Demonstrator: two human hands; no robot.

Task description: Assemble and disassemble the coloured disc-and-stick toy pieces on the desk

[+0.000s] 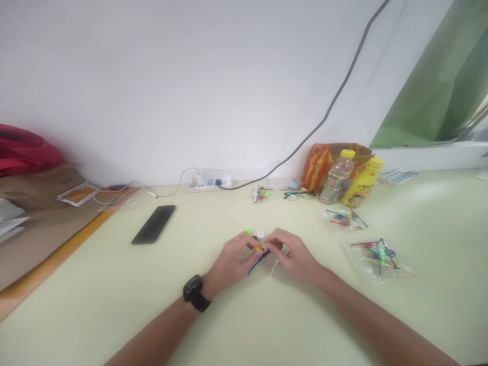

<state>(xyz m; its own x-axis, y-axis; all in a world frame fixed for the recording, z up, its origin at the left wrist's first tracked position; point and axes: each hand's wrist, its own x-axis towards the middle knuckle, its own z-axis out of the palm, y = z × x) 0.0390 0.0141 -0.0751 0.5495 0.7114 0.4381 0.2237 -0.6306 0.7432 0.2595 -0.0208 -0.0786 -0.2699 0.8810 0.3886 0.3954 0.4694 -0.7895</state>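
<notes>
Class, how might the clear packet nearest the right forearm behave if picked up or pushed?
The clear packet would probably flex, since its film looks thin. Slim coloured parts inside suggest it is light. Lying flat, it may slide rather than roll.

Home or office, unclear which — table against white wall; from the left hand, power strip at eleven, yellow bottle at two o'clock.

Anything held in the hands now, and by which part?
The left hand and right hand pinch small coloured plastic pieces; exactly where is too small to tell.
</notes>
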